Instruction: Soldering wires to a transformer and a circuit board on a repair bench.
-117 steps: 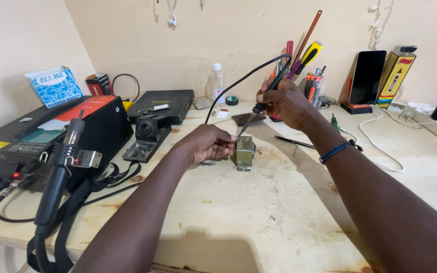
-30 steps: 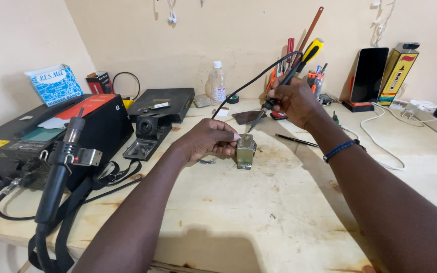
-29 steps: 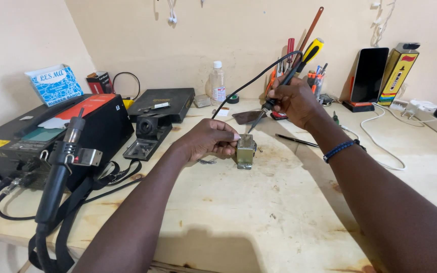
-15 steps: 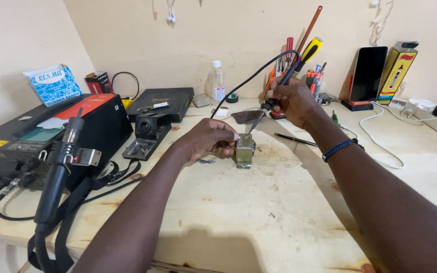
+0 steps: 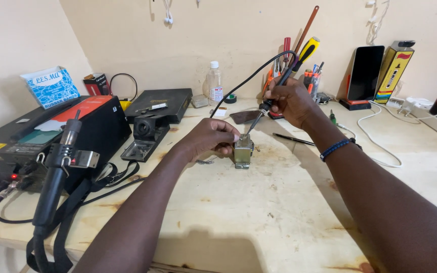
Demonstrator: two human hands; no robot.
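At frame centre, the right hand (image 5: 290, 102) grips a soldering iron (image 5: 266, 105), tip on the small metal block (image 5: 243, 151) steadied by the pinching left hand (image 5: 209, 139); soldering appears underway, unfinished.

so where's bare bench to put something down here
The widest bare patch of the wooden bench lies near the front edge, between the two forearms. Another lies right of the right hand, past the white cable. The back wall by the tool holder and the left side by the black station are crowded.
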